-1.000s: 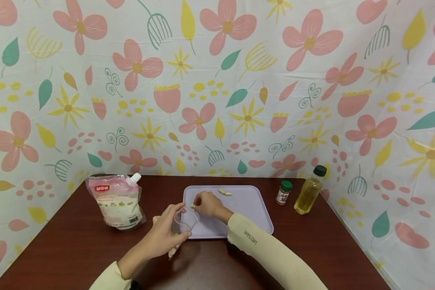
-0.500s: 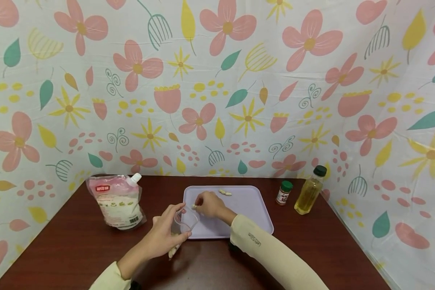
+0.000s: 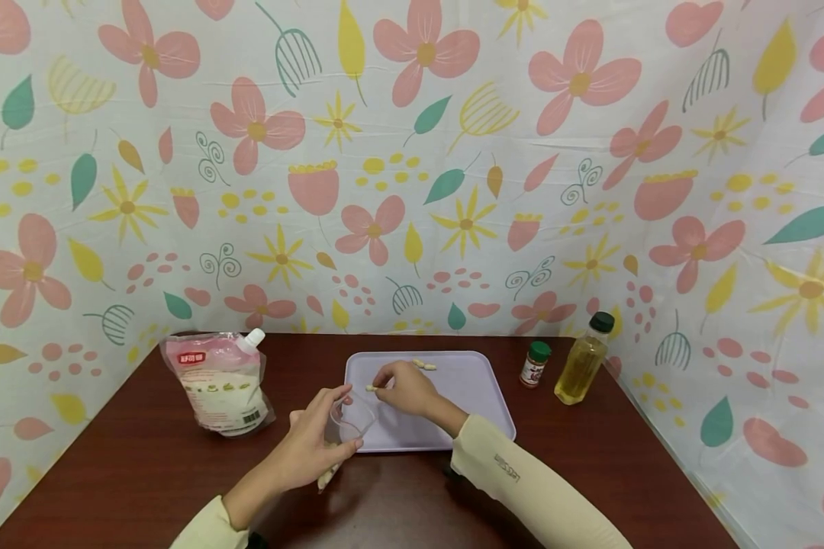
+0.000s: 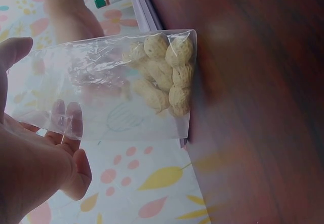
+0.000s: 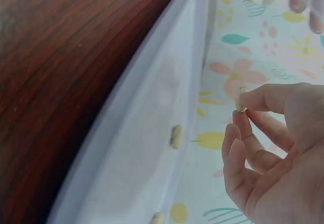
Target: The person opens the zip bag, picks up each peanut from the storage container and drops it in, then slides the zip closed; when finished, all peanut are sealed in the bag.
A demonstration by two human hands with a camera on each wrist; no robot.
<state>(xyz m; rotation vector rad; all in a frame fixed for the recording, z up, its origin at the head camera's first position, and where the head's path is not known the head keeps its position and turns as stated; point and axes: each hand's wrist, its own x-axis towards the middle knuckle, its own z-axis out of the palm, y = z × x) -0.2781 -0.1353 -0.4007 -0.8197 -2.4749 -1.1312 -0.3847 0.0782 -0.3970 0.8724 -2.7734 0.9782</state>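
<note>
My left hand (image 3: 309, 441) holds a clear plastic bag (image 4: 101, 89) upright by its rim, thumb and fingers spreading the mouth into a loop. Several unshelled peanuts (image 4: 159, 74) are gathered at the bottom of the bag. Between thumb and fingertips, my right hand (image 3: 408, 387) pinches one peanut (image 5: 241, 100), just right of the bag's mouth and above the lilac tray (image 3: 467, 404). Toward the tray's far side lie a few more peanuts (image 3: 423, 365); the right wrist view shows one peanut (image 5: 176, 137) on the tray clearly and another partly cut off.
A pink-and-white spouted pouch (image 3: 220, 389) stands on the dark wood table (image 3: 110, 457) at the left. Right of the tray are a small green-capped jar (image 3: 535, 364) and a bottle of yellow oil (image 3: 582, 362). A flowered cloth (image 3: 412, 191) hangs behind the table.
My right hand and forearm have shifted slightly to the right, the pinched peanut showing more at the fingertips. The left hand and bag stay in place.
</note>
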